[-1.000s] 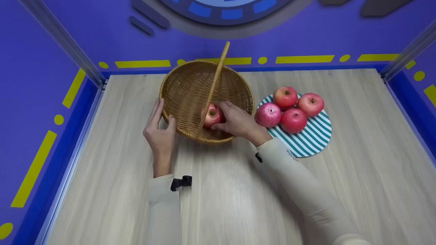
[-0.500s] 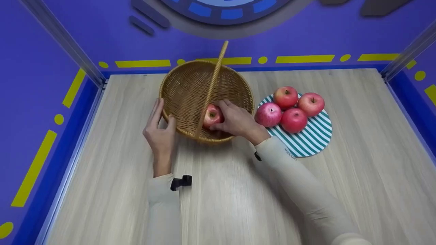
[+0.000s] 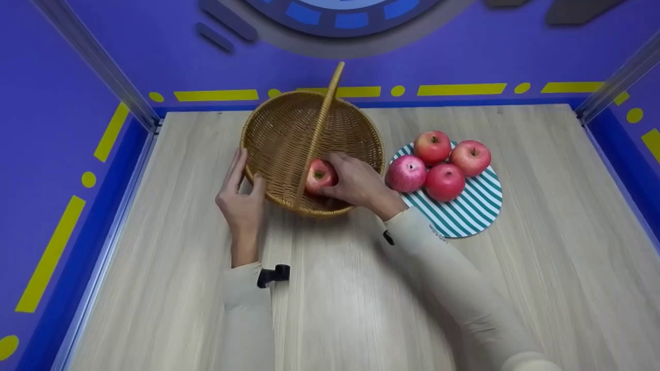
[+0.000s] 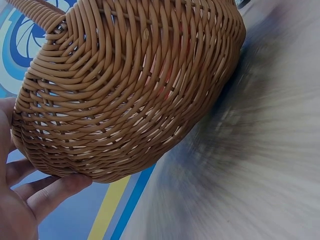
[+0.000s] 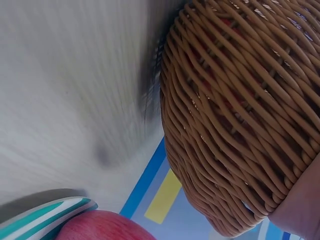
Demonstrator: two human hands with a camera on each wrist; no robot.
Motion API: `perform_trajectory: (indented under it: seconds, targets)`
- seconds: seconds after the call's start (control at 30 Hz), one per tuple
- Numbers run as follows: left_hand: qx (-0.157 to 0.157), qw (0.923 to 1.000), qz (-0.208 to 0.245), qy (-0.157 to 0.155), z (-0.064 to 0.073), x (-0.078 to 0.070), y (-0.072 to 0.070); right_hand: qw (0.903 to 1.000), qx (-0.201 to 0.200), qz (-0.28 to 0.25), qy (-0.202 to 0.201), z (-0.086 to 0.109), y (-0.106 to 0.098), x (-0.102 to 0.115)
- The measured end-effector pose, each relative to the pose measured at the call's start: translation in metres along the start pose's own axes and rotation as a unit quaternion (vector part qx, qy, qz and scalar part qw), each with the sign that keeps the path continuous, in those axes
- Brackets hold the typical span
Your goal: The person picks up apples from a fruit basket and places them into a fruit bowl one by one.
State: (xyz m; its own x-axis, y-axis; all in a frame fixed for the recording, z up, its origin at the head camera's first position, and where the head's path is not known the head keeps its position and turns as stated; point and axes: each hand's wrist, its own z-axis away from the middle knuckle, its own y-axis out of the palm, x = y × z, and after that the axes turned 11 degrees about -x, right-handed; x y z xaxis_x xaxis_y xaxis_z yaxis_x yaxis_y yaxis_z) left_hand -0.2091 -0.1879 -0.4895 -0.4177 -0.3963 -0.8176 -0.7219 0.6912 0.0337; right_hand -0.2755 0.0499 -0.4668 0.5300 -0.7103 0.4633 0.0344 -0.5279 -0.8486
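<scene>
A round wicker basket (image 3: 278, 134) with a tall arched handle (image 3: 322, 118) stands near the back of the table. My left hand (image 3: 241, 206) rests against its left front side, thumb and fingers spread along the outer wall under the rim. In the left wrist view, fingertips (image 4: 75, 184) touch the weave. My right hand (image 3: 358, 183) reaches over the front right rim and grips a red apple (image 3: 319, 178) inside, just right of the handle's base. The right wrist view shows the basket's outside (image 5: 235, 110); its wall mostly hides the apple there.
Several red apples (image 3: 445, 182) sit on a round green-and-white striped mat (image 3: 472, 214) right of the basket, beneath and beyond the right forearm. Blue-purple panels (image 3: 438, 56) border the wooden table (image 3: 330, 288) at the back and both sides.
My right hand and the gripped apple have shifted slightly left within the basket. The handle leans a touch further left, while my left hand has stayed nearly in place.
</scene>
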Motion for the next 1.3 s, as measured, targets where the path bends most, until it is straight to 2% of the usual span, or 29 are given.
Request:
perform_trajectory:
  seconds: [0.37, 0.6, 0.83, 0.93, 1.1, 1.2, 1.3]
  targets:
    - [-0.005, 0.9998, 0.016, -0.012, 0.0, 0.003, 0.001, 0.9999, 0.001, 0.014, -0.007, -0.001, 0.0, 0.002]
    - [-0.001, 0.9997, 0.022, 0.006, 0.0, 0.002, -0.001, 0.9998, -0.011, 0.016, -0.007, 0.001, 0.002, 0.002]
    - [-0.009, 0.9998, 0.012, 0.008, 0.0, 0.002, 0.001, 0.9994, -0.033, -0.001, -0.006, 0.003, 0.003, 0.0]
    - [-0.014, 0.9998, 0.01, 0.006, 0.0, -0.006, 0.001, 0.9988, -0.047, -0.015, -0.003, 0.004, 0.003, 0.001]
    - [-0.007, 0.9998, 0.015, -0.011, 0.0, -0.03, 0.0, 0.9956, -0.083, -0.042, -0.008, 0.005, 0.001, 0.0]
    - [-0.003, 0.9994, 0.024, -0.025, 0.0, -0.036, -0.002, 0.9902, -0.121, -0.062, -0.031, 0.006, 0.001, -0.001]
    - [-0.003, 0.9989, 0.029, -0.037, 0.0, -0.036, -0.003, 0.9805, -0.165, -0.088, -0.061, 0.007, 0.002, -0.004]
